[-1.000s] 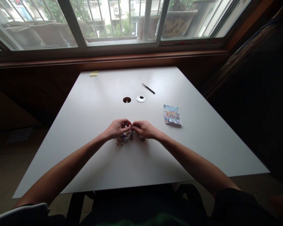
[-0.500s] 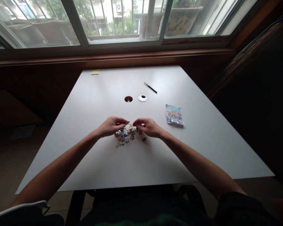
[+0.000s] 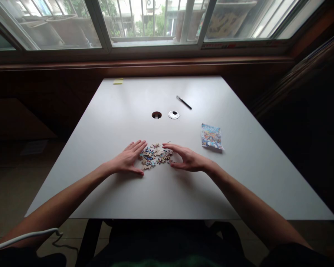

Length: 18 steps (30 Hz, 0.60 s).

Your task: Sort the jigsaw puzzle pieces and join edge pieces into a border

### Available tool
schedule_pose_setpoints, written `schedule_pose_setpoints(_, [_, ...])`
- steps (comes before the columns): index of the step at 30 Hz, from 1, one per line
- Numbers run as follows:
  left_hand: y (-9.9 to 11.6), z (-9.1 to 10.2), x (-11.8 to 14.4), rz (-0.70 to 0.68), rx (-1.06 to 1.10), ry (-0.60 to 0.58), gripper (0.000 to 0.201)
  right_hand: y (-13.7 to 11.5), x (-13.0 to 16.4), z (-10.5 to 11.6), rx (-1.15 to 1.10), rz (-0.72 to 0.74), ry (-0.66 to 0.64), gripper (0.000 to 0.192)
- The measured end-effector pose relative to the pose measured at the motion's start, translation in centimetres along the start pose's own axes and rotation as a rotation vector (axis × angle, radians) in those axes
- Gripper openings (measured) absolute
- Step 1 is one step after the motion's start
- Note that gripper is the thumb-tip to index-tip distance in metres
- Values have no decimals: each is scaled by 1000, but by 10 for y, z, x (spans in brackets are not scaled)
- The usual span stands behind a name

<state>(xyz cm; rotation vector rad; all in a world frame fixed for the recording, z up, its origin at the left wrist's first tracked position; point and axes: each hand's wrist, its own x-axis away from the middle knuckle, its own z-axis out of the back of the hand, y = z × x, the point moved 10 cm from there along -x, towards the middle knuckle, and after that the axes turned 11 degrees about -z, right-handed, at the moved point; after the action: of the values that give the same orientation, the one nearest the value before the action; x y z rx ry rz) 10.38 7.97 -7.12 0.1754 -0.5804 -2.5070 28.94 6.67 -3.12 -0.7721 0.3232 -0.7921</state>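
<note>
A small heap of jigsaw puzzle pieces [image 3: 153, 155] lies on the white table [image 3: 122, 200], some showing printed colours and some their plain brown backs. My left hand [image 3: 129, 157] is at the heap's left edge, fingers stretched out and thumb apart. On the opposite side, my right hand [image 3: 187, 157] curves around the right edge with a wide gap between thumb and fingers. Neither hand has a piece in its grasp. A thin piece shows just beyond the right fingertips; whether it touches them I cannot tell.
A colourful printed packet [image 3: 212, 136] lies right of the heap. Farther back are a black pen [image 3: 184, 102], a round grommet cover [image 3: 174, 115] and a cable hole [image 3: 156, 115] in the tabletop. A yellow sticky note [image 3: 118, 81] is at the far left corner, below the window.
Both hands have opened from pinching above the pieces and moved apart to either side of the heap. The pieces lie uncovered between them. The camera view has shifted slightly.
</note>
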Motion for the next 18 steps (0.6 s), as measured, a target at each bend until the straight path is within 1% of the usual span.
schedule_pose_setpoints(2, [-1, -10, -10, -7, -21, -9, 125, 6, -1, -12, 34, -23, -26, 87])
schedule_pose_setpoints(3, [0, -13, -17, -21, -22, -6, 125, 7, -4, -18, 32, -23, -18, 88])
schedule_pose_setpoints(5, [5, -16, -32, -61, -4, 10, 121, 4, -12, -23, -2, 17, 79, 78])
schedule_pose_setpoints(6, [7, -16, -39, -79, 15, 26, 115, 2, -16, -24, -29, 44, 146, 70])
schedule_pose_setpoints(7, [10, -14, -44, -94, 39, 55, 105, 1, -20, -25, -53, 61, 199, 60])
schedule_pose_setpoints(8, [12, -12, -47, -110, 70, 92, 93, 3, -22, -22, -83, 41, 276, 50])
schedule_pose_setpoints(9, [13, -8, -48, -125, 106, 139, 79, 7, -24, -20, -120, 14, 325, 41])
schedule_pose_setpoints(11, [15, 2, -46, -141, 186, 253, 54, 14, -26, -17, -193, -40, 374, 31])
schedule_pose_setpoints(12, [13, 7, -44, -132, 239, 311, 45, 17, -26, -16, -223, -56, 379, 28])
schedule_pose_setpoints(15, [2, 18, -36, -36, 405, 445, 31, 19, -25, -9, -268, -67, 391, 22])
schedule_pose_setpoints(18, [-8, 27, -33, 41, 496, 512, 35, 18, -24, 0, -235, -65, 416, 23])
